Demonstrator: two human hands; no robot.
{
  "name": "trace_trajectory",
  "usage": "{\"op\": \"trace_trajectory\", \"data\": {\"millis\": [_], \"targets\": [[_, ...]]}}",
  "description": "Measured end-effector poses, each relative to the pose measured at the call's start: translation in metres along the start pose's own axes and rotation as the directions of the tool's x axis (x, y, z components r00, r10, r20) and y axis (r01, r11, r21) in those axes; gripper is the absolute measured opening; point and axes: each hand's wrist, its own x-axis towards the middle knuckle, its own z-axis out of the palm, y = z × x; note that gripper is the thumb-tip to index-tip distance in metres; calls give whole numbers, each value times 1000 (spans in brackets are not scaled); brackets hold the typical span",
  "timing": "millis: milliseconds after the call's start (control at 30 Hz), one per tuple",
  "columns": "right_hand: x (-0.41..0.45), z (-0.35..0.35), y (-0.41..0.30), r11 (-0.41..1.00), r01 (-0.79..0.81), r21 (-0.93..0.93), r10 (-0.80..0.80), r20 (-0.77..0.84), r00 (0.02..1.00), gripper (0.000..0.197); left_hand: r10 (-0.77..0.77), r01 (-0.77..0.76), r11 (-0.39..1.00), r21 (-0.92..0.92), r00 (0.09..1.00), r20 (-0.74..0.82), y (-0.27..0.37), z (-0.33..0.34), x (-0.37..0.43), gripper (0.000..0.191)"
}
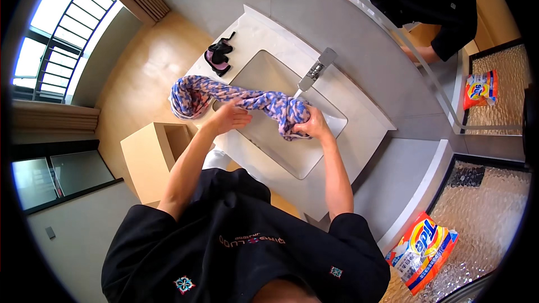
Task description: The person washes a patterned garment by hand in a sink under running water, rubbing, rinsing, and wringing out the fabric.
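A blue and pink patterned cloth (252,100), twisted along its length, stretches over the white sink basin (269,155). Its bunched right end sits in my right hand (313,124), fingers closed around it, below the faucet. My left hand (231,117) is beside the cloth's lower edge near the basin's left side, fingers extended; whether it touches the cloth is hard to tell. The cloth's left end bulges in a loop over the counter's left edge. Water appears at the spout of the chrome faucet (316,69), just above the cloth. A black and pink bra (219,57) lies on the counter.
An orange Tide detergent bag (423,252) lies on bubble-wrapped material (484,214) at the lower right. A mirror (446,63) borders the wall behind the counter. A light wooden box-like cabinet (147,160) stands left of the counter, on the wooden floor.
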Motion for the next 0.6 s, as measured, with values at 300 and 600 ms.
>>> {"op": "trace_trajectory", "data": {"millis": [300, 600], "targets": [[-42, 5, -29, 886, -159, -436, 282, 232, 931, 91, 395, -446, 428, -786, 874, -281, 18, 78, 52, 31], [-8, 51, 52, 849, -225, -478, 133, -220, 967, 96, 478, -537, 448, -715, 819, -316, 23, 117, 39, 28]]}}
